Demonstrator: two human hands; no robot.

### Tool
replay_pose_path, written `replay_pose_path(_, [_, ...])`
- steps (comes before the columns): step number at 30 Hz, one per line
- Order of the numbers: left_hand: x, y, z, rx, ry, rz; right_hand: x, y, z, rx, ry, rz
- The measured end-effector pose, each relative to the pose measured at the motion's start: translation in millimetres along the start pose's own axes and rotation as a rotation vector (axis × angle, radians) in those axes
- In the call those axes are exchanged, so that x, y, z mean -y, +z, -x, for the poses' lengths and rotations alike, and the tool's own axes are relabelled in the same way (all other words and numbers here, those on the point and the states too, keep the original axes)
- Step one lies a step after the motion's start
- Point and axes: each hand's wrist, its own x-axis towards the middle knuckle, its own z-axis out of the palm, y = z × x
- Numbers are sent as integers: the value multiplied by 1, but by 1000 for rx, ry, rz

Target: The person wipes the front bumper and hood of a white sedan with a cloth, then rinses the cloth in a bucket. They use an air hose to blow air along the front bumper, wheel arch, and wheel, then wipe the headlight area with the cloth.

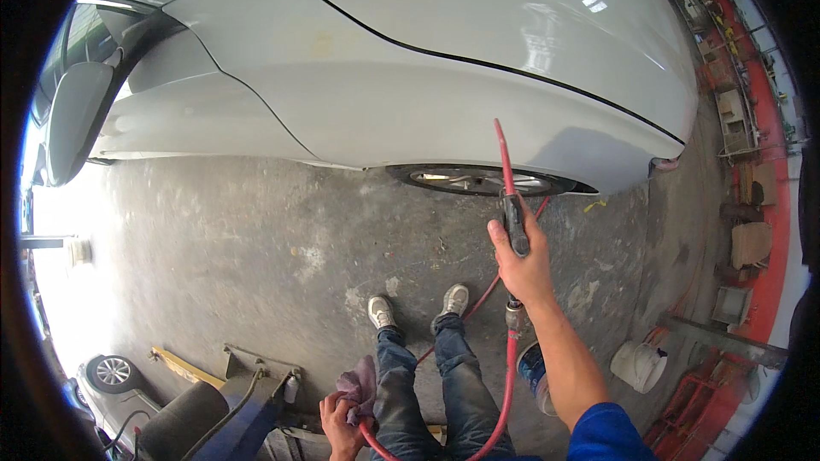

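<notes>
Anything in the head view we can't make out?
Head view:
- Air gun grip: partly covered by the right hand; squeezed or not, unclear.
- Red hose: loop cut off by the lower edge.
- Cloth: part hidden by the left hand.
- Wheel: upper part hidden by the fender.
- Blue bucket: partly behind the right forearm.

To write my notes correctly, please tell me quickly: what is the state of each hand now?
Left hand: closed, holding a purplish cloth; whether it also grips the red hose, I cannot tell.
Right hand: closed around a black-handled tool.
</notes>
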Motion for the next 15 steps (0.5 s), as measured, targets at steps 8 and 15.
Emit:
replay_pose_path(8, [10, 2, 1, 4, -39, 19, -13, 11, -6, -33, 6, 58])
replay_pose_path(15, [30, 4, 2, 46, -86, 18, -8, 41, 9, 149, 93, 219])
